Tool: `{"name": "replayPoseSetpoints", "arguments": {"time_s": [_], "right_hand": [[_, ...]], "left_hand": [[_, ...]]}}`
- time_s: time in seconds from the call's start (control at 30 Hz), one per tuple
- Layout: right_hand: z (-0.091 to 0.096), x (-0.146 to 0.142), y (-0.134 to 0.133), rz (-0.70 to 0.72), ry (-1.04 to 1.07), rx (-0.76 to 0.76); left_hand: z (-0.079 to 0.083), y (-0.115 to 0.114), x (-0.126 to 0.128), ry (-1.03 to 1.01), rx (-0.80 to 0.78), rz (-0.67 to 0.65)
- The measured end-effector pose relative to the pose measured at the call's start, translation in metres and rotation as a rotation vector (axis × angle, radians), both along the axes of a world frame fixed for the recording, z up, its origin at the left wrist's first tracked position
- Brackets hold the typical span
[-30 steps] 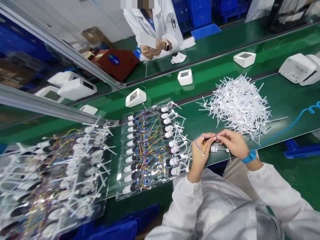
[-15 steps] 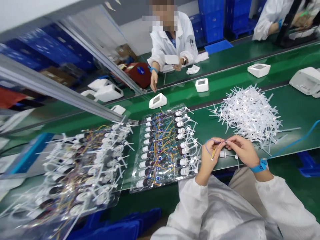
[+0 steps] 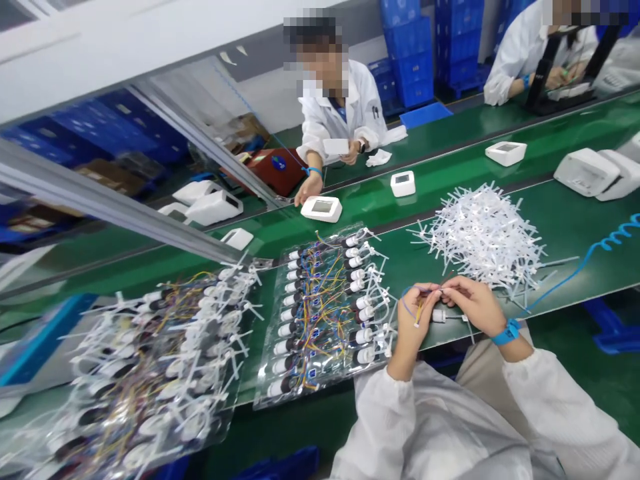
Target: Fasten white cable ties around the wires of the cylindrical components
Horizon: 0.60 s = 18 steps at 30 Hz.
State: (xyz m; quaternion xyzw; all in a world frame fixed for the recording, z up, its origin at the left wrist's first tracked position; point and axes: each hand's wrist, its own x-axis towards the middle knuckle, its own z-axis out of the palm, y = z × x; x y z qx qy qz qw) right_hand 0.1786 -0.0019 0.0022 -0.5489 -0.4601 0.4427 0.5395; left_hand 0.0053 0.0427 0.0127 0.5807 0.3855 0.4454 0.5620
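My left hand [image 3: 417, 321] and my right hand [image 3: 473, 303] meet at the front edge of the green bench. Both pinch thin blue and yellow wires [image 3: 411, 301] that run to a small white cylindrical part [image 3: 439, 315] hanging between them. A blue strap [image 3: 507, 331] circles my right wrist. Left of my hands lies a clear tray [image 3: 327, 308] with rows of similar wired white parts. A heap of white plastic ties [image 3: 485, 235] sits just beyond my right hand.
A second, blurred tray of wired parts [image 3: 150, 373] lies far left. White device housings [image 3: 321, 208] ride the green conveyor [image 3: 450, 167]. A person in a white coat [image 3: 340, 113] opposite touches one. A blue coiled cord [image 3: 607, 243] runs right. Another person [image 3: 525, 53] works at the back right.
The view has tilted up and shifted. The person opposite has reached an arm down to a housing on the conveyor. My hands keep the same pinch on the wires.
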Motion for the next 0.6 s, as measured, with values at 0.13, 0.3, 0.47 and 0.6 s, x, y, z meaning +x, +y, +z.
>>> {"name": "replayPoseSetpoints", "arguments": {"time_s": [0.13, 0.3, 0.47, 0.6], "right_hand": [[-0.003, 0.000, 0.000, -0.031, 0.068, 0.002], [-0.009, 0.002, 0.001, -0.026, 0.071, -0.007], [-0.010, 0.001, 0.002, -0.007, 0.005, -0.008], [-0.012, 0.002, 0.003, 0.011, -0.079, -0.012]], "left_hand": [[-0.006, 0.003, -0.001, 0.011, -0.030, 0.004], [-0.015, 0.004, 0.000, 0.027, -0.012, 0.011], [-0.018, 0.004, 0.000, 0.059, 0.014, 0.023], [-0.017, 0.004, -0.001, 0.114, 0.037, 0.021]]}}
